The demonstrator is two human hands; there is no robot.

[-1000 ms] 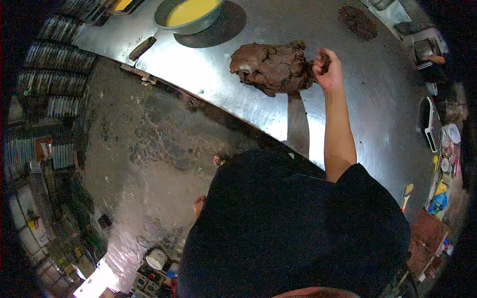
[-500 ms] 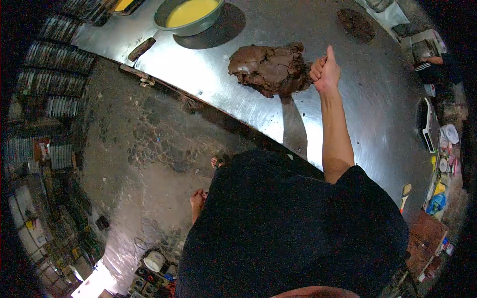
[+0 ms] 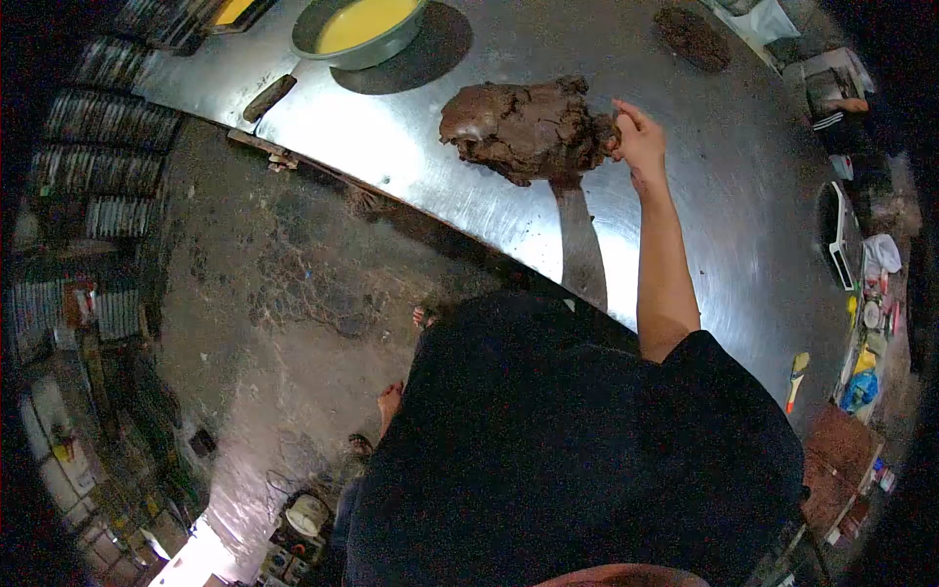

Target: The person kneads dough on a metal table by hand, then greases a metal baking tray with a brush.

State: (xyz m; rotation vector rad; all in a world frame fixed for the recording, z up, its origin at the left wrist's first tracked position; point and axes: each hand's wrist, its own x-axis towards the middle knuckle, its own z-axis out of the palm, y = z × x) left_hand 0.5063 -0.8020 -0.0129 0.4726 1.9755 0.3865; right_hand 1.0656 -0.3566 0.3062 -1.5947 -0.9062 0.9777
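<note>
A large, cracked lump of brown dough [image 3: 523,132] lies on the metal table [image 3: 469,220]. My right hand [image 3: 639,147] is at the narrow right end of the lump, with one finger stretched up and the other fingers curled against the dough. Low beside my dark shirt, a small patch of skin that looks like my left hand [image 3: 389,401] shows, mostly covered by the shirt; its fingers cannot be made out. Behind the lump stands a grey-green bowl [image 3: 391,47] of yellow liquid.
A flatter brown piece [image 3: 692,39] lies at the far right of the table, and a small brown strip [image 3: 269,98] near its left edge. A brush [image 3: 797,382] rests at the right. Racks of trays [image 3: 112,117] stand at left. Another person's hand [image 3: 851,105] shows at far right.
My right hand has tilted left, its raised finger now leaning toward the dough and its curled fingers lower at the end. The skin patch by my shirt shows less. The view has shifted slightly.
</note>
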